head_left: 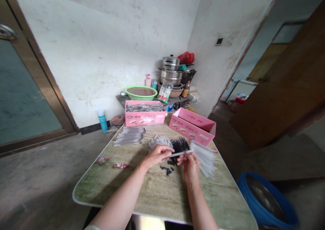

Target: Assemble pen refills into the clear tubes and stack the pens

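Note:
A thin, pale translucent tube [178, 153] stretches level between my two hands, above the table. My left hand [159, 154] pinches its left end, and my right hand [190, 163] has fingers closed on its right end. Just behind them lies a heap of thin black sticks [180, 143], beside a grey-white bundle [159, 140] whose kind I cannot make out. Small black pieces, like caps [168, 170], are scattered below my hands. To the right, many clear tubes [205, 159] are fanned out. A row of grey slim sticks [130, 136] lies at the left.
A pink box [145, 118] filled with grey sticks and a second pink box [191, 127] stand along the back of the table [152, 196]. Behind are a green basin [141, 97] and stacked pots [171, 75]. A blue tub [291, 213] stands right; a spray can [103, 122] left.

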`<state>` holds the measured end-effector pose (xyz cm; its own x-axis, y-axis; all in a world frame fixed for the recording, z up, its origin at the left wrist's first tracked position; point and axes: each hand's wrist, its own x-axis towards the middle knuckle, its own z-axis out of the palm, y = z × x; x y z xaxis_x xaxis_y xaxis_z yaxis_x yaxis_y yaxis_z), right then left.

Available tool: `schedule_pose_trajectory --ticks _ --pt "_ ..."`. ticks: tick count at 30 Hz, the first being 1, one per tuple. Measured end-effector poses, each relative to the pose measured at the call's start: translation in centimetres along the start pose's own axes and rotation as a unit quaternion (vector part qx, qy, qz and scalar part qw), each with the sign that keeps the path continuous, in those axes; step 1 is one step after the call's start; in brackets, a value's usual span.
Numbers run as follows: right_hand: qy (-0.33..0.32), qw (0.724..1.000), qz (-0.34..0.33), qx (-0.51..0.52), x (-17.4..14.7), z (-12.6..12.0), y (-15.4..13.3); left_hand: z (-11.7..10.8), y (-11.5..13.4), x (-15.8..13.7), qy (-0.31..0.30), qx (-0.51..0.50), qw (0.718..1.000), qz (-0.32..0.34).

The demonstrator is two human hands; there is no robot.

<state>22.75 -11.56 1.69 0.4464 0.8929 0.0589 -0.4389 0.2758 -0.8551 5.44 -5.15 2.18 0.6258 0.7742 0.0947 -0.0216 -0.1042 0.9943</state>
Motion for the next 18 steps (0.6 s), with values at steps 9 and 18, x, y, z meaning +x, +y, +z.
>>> schedule_pose_trajectory --ticks 9,18 --pt "-0.168 0.977 0.133 -0.011 -1.3 1.6 1.2 0.1 -0.7 1.3 0.346 -0.152 0.923 0.071" --pt "-0.036 0.981 0.121 0.147 1.1 -1.3 1.1 -0.4 -0.7 1.1 0.307 -0.022 0.946 0.105"
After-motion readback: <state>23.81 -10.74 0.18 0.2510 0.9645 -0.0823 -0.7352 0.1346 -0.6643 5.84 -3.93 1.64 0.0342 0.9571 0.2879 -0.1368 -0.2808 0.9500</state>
